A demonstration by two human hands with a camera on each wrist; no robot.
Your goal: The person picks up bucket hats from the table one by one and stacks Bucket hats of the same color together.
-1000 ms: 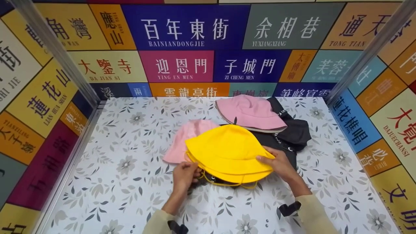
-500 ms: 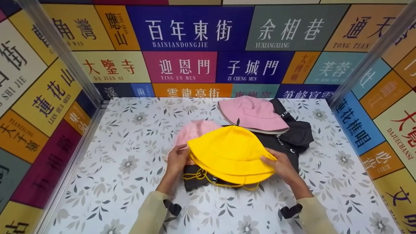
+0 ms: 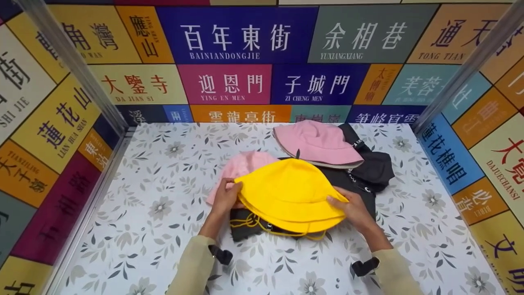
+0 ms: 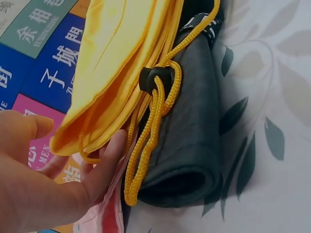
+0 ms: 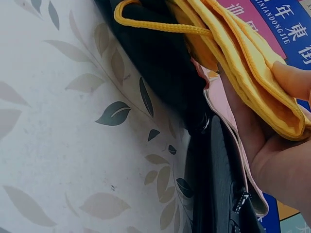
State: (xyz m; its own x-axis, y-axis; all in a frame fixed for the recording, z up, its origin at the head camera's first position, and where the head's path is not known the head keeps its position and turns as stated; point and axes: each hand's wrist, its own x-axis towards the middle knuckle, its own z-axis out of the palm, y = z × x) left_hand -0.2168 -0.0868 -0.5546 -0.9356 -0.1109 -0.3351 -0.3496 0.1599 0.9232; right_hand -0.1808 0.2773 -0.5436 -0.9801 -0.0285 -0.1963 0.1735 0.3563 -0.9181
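A yellow bucket hat, folded flat, is held above other hats at mid-table. My right hand grips its right end, thumb on top and fingers beneath. At the left end, my left hand holds the brim; in the left wrist view its fingers lie under the edge with the thumb on the other side. A yellow cord with a black cord lock hangs from the hat. Below it lie a light pink hat and a black hat, both partly hidden.
Behind to the right, a pink bucket hat lies over black hats with lettered straps. The leaf-patterned table is bounded by sign-covered walls at the back and both sides.
My left hand has let go of the cord near the hat's lower left and moved up to the brim's left end. The cord now hangs loose. My right hand keeps its grip.
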